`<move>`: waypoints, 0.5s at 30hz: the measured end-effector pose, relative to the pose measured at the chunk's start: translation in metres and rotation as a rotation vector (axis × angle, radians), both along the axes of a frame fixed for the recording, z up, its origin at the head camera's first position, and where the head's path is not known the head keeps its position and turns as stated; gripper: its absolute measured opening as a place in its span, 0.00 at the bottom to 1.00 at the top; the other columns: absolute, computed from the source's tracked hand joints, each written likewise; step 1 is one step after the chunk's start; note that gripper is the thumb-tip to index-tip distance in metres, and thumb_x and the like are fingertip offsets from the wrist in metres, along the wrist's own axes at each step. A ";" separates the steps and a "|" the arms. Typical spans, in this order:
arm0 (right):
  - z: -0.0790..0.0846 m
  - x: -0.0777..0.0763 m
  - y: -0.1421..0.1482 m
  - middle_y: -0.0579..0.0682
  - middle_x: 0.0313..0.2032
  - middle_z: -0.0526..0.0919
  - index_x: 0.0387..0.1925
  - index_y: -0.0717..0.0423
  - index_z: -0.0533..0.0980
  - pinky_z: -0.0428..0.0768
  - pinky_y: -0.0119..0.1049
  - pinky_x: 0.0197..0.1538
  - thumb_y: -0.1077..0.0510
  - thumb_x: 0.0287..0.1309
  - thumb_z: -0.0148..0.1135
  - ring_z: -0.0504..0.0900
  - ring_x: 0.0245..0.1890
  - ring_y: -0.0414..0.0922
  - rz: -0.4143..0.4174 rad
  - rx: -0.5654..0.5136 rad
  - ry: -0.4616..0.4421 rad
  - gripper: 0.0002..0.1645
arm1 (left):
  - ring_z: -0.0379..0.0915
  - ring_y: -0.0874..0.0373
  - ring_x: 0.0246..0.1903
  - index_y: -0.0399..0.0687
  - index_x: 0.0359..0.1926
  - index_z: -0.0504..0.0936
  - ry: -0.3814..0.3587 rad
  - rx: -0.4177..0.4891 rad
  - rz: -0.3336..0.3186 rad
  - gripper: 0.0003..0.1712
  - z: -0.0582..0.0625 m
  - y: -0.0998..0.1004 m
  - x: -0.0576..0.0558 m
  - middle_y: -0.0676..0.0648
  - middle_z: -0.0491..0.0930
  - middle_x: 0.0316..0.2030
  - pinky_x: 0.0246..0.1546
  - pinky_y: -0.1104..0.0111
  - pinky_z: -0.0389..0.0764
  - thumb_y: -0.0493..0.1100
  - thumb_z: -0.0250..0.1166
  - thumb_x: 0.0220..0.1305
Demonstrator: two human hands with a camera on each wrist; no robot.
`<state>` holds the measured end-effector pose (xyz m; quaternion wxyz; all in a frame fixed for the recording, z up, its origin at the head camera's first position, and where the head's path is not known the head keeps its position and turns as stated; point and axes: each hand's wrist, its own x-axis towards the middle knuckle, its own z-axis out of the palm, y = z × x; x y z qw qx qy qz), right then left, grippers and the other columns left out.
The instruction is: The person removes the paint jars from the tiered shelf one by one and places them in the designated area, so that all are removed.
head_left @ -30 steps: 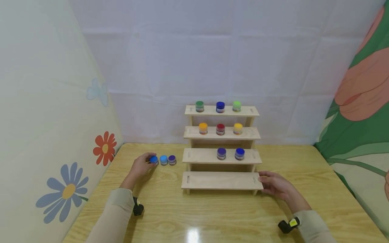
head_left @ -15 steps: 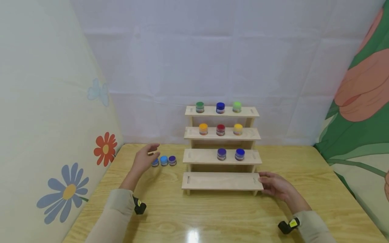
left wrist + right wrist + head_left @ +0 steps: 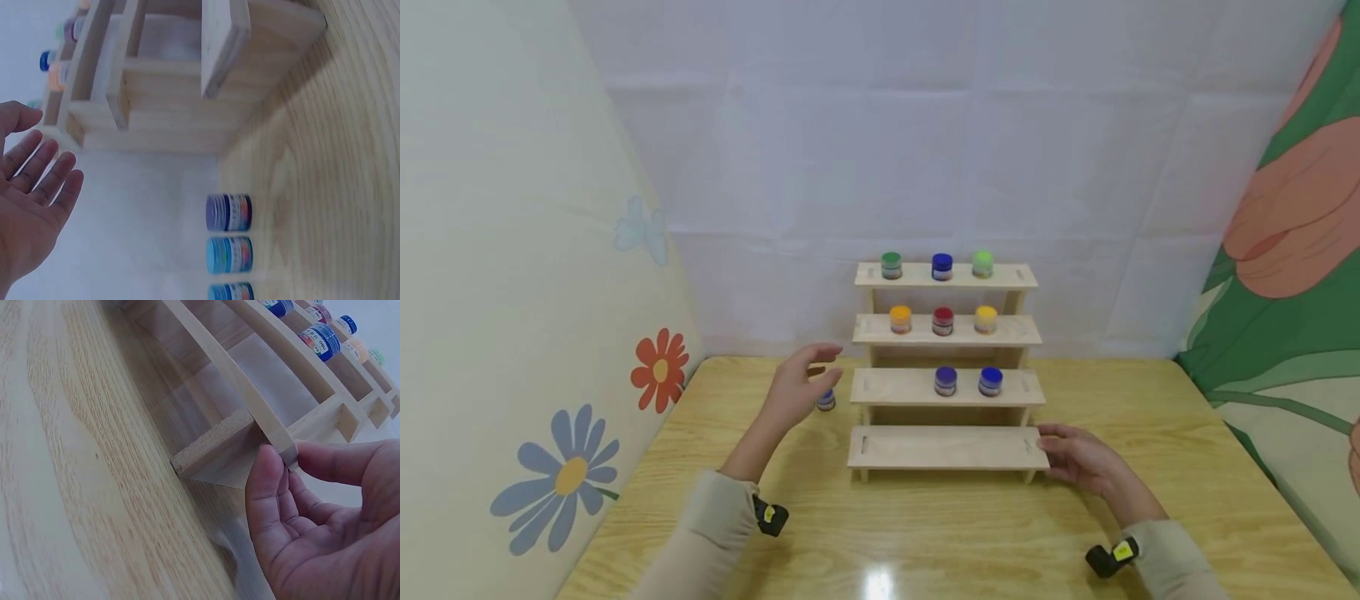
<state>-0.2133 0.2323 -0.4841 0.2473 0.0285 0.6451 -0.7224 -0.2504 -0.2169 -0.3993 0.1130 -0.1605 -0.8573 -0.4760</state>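
My left hand [image 3: 797, 390] hangs above the table beside a row of small paint jars, its fingers apart and holding nothing. The left wrist view shows that row: a purple-lidded jar [image 3: 229, 212], a light blue jar [image 3: 229, 255] and a blue jar [image 3: 230, 292] cut by the frame edge. In the head view the hand hides most of them, and only part of the purple-lidded jar [image 3: 826, 402] shows. A stepped wooden shelf [image 3: 947, 448] stands right of the jars. Between thumb and fingers, my right hand [image 3: 325, 519] pinches the right end of its lowest board.
On the top step sit a green, a dark blue [image 3: 942, 267] and a light green jar. Orange, dark red [image 3: 943, 322] and yellow jars occupy the second. The third bears a purple and a blue jar [image 3: 990, 382]. White cloth [image 3: 790, 167] hangs behind the table.
My left hand has let go of the blue jar at the row's left end, risen, and moved right over the row. The right hand keeps its hold on the board.
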 end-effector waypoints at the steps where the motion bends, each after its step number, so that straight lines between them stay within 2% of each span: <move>1: 0.000 0.000 0.000 0.47 0.39 0.85 0.72 0.73 0.54 0.85 0.31 0.37 0.61 0.71 0.57 0.84 0.37 0.40 0.000 0.002 0.001 0.38 | 0.74 0.40 0.60 0.36 0.62 0.77 0.007 0.001 -0.014 0.22 0.001 0.004 0.001 0.36 0.78 0.59 0.62 0.45 0.77 0.36 0.65 0.69; 10: -0.002 0.000 0.000 0.47 0.39 0.86 0.73 0.71 0.55 0.86 0.31 0.37 0.61 0.71 0.58 0.84 0.37 0.40 -0.009 0.004 -0.001 0.37 | 0.75 0.42 0.59 0.37 0.63 0.77 0.032 -0.031 -0.098 0.24 0.004 0.037 0.006 0.36 0.79 0.59 0.59 0.48 0.80 0.37 0.67 0.67; 15: -0.002 0.000 0.001 0.47 0.38 0.86 0.72 0.70 0.57 0.85 0.30 0.37 0.61 0.71 0.57 0.84 0.36 0.40 -0.005 -0.004 0.002 0.35 | 0.75 0.43 0.59 0.38 0.62 0.77 0.000 -0.040 -0.124 0.23 0.003 0.053 0.004 0.37 0.79 0.59 0.60 0.49 0.80 0.38 0.67 0.68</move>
